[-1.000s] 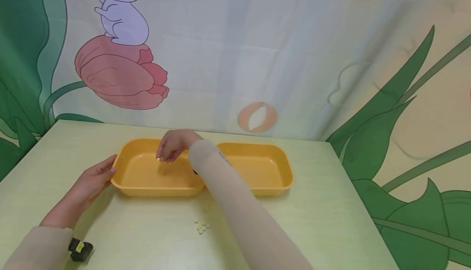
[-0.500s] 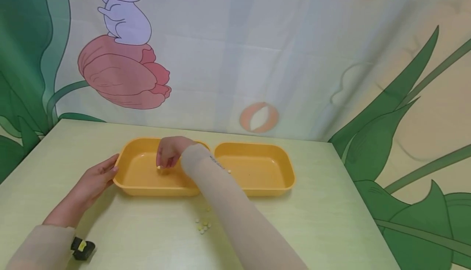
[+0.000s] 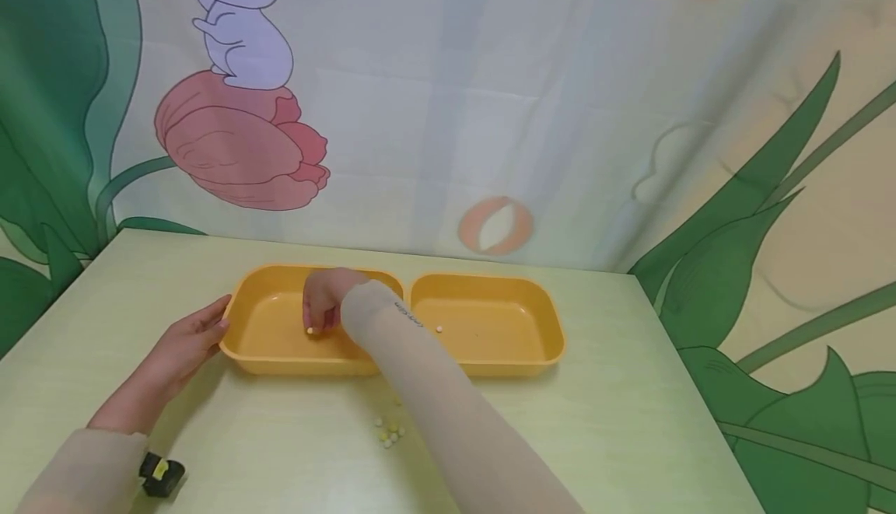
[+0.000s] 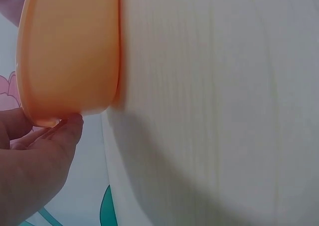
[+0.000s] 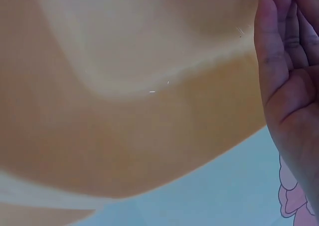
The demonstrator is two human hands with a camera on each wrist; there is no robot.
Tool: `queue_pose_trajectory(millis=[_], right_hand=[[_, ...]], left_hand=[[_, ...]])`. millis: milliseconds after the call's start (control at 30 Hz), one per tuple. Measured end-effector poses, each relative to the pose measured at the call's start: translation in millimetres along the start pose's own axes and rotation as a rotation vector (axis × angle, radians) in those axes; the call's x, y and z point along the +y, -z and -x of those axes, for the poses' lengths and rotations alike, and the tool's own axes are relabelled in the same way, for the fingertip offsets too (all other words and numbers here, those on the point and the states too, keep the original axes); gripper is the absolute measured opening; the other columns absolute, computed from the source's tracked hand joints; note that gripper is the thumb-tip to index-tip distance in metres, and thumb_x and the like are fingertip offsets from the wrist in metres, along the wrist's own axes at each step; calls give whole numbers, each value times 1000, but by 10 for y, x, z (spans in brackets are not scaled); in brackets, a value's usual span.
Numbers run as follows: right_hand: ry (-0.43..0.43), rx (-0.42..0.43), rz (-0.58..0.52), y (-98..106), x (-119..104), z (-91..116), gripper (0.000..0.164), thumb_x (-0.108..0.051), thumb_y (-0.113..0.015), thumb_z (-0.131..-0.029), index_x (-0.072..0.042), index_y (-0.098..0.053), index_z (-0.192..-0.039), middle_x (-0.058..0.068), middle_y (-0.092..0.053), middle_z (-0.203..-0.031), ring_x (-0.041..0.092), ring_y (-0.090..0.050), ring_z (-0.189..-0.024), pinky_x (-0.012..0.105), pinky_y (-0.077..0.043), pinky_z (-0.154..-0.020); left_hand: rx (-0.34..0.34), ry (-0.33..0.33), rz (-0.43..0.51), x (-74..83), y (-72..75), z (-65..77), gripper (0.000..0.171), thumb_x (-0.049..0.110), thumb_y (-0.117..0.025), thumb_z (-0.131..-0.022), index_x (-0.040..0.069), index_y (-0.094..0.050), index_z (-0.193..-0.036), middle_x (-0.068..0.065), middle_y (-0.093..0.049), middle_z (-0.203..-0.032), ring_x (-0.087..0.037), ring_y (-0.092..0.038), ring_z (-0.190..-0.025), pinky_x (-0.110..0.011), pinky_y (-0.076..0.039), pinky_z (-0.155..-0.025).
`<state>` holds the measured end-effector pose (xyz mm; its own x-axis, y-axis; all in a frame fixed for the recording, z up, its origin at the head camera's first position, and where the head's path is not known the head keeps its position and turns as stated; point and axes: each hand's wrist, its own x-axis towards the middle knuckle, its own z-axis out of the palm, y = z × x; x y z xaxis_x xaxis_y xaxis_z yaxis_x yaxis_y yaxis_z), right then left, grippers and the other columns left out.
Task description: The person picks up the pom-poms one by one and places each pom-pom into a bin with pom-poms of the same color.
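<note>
My left hand (image 3: 180,351) grips the left end of the left yellow tray (image 3: 297,365), thumb and fingers at its rim. The left wrist view shows the hand (image 4: 37,161) at the end wall of the tray (image 4: 75,46). Inside that tray, low over its floor, my right hand (image 3: 323,304) points down and pinches a small pale yellow bead-like piece (image 3: 310,331). In the right wrist view the right hand (image 5: 294,71) is partly cut off, and the piece is out of sight. Several small white and yellow pieces (image 3: 388,435) lie on the table in front.
A second yellow tray (image 3: 507,368) stands against the right side of the first, with a small white piece (image 3: 439,330) on its floor. My right forearm crosses the trays' near walls. A black strapped device (image 3: 162,476) sits at the left sleeve. A printed curtain (image 3: 392,148) hangs behind the table.
My right hand has lowered towards the tray floor with the small piece. The white piece in the right tray has come into sight as the forearm shifted left. The left hand keeps its hold.
</note>
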<state>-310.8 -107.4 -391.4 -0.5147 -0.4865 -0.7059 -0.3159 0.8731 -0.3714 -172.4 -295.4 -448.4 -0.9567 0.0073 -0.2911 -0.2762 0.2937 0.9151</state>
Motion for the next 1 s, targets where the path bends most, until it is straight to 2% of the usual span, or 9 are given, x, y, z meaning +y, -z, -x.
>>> queue_pose_trajectory(millis=[167,367,600,833,1000], right_hand=[[-7,26,69,-34,0,9,11,-7,-74,-91,-11,-75,-80,-1,-62,-67,12,-52,-56,19,-43,-50],[-21,63,149,-67,7,29,12,-7,-74,-88,-15,-78,-80,-4,-60,-64,10,-48,-54,20,-37,-49],[-19,100,198,-98,9,7,15,-8,-74,-87,-18,-79,-77,-6,-62,-66,11,-50,-60,21,-40,-52],[-64,104,177,-109,-30,-16,15,-8,-74,-88,-18,-80,-79,-6,-65,-70,12,-53,-65,22,-44,-56],[-74,97,87,-80,-18,35,13,-6,-70,-91,-14,-80,-87,-2,-64,-71,14,-53,-67,22,-46,-61]], left_hand=[[2,3,1,7,-8,-12,61,23,-29,-114,2,3,-162,-27,-1,-169,-48,-12,-156,-59,-25,-124],[-4,-9,-1,4,-14,-10,60,22,-28,-114,1,2,-162,-29,-2,-169,-49,-13,-156,-59,-25,-123],[-4,-18,11,0,-22,2,61,22,-29,-114,1,2,-162,-29,-2,-169,-49,-13,-156,-60,-25,-123],[0,-15,17,9,-21,14,60,21,-28,-114,1,2,-162,-29,-2,-168,-49,-12,-156,-59,-25,-124],[-1,-9,26,-6,-12,12,61,22,-29,-114,1,2,-162,-28,-2,-169,-48,-12,-156,-60,-24,-124]])
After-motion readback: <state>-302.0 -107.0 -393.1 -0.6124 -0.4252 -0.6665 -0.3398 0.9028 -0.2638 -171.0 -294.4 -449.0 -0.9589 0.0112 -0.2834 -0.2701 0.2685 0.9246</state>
